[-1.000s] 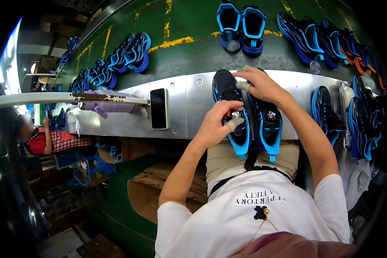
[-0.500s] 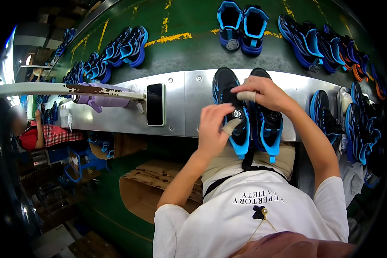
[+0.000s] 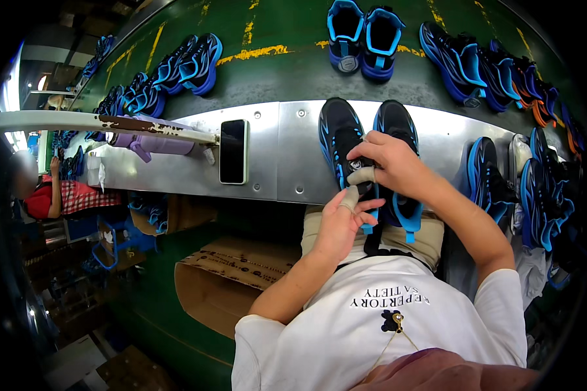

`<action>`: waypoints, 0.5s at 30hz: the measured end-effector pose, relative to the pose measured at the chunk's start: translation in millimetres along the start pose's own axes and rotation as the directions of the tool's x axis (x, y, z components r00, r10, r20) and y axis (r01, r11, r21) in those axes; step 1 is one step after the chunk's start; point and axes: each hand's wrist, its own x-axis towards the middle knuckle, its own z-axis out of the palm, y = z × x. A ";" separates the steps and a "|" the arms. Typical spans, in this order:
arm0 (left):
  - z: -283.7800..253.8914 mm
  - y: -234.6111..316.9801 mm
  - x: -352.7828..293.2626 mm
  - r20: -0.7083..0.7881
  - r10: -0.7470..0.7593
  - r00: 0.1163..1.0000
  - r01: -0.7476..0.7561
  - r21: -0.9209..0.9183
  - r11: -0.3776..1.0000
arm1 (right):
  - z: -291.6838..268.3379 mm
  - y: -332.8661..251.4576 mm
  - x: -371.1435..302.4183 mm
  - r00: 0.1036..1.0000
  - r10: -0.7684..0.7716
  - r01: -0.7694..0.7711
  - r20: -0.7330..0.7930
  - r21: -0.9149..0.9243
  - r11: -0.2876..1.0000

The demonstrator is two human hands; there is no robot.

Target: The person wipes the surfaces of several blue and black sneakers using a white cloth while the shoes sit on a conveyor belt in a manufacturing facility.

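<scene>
A pair of black sneakers with bright blue trim lies with toes pointing away, reaching from the metal ledge toward my lap. Over the left sneaker (image 3: 336, 130), my right hand (image 3: 398, 164) pinches at the tongue, beside a round emblem, with thumb and forefinger. Just nearer to me, my left hand (image 3: 343, 225) grips the dark top edge of that tongue between thumb and finger, its other fingers loosely spread. Tan finger covers wrap digits on both hands. The right sneaker (image 3: 396, 120) stands alongside, its middle partly hidden by my right hand and wrist.
A phone (image 3: 233, 152) and a lilac bottle (image 3: 160, 143) lie on the metal ledge (image 3: 287, 156), under a chipped white bar (image 3: 59, 121). More sneakers (image 3: 453, 62) stand on the green surface beyond and at right. A cardboard box (image 3: 235, 270) sits below left; a person in red (image 3: 72, 199) is far left.
My right hand has come nearer, from the laces down to the left sneaker's tongue. My left hand has dropped toward me, onto the tongue's top edge. The view has shifted slightly.
</scene>
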 end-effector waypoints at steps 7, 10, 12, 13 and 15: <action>1.6 -3.3 -0.8 0.004 0.029 1.000 -0.029 0.028 0.999 | 6.4 -3.2 -7.5 0.997 0.067 -0.068 0.035 0.015 0.998; 6.8 15.1 -8.6 -0.010 -0.061 0.998 0.061 0.022 0.998 | -4.6 7.5 -0.4 0.997 0.036 -0.039 0.067 0.049 0.998; -6.7 43.5 -19.3 0.035 -0.104 0.994 0.092 0.247 0.965 | -27.9 16.1 3.8 0.995 0.103 -0.102 -0.010 0.079 0.992; -8.9 51.5 -21.7 0.073 -0.165 0.984 0.116 0.444 0.888 | -36.2 30.8 2.4 0.977 0.048 -0.045 -0.208 0.016 0.999; -9.3 55.4 -7.1 0.130 0.243 0.961 -0.213 0.910 0.355 | -35.5 28.3 -10.5 0.993 0.006 -0.001 -0.122 0.041 0.999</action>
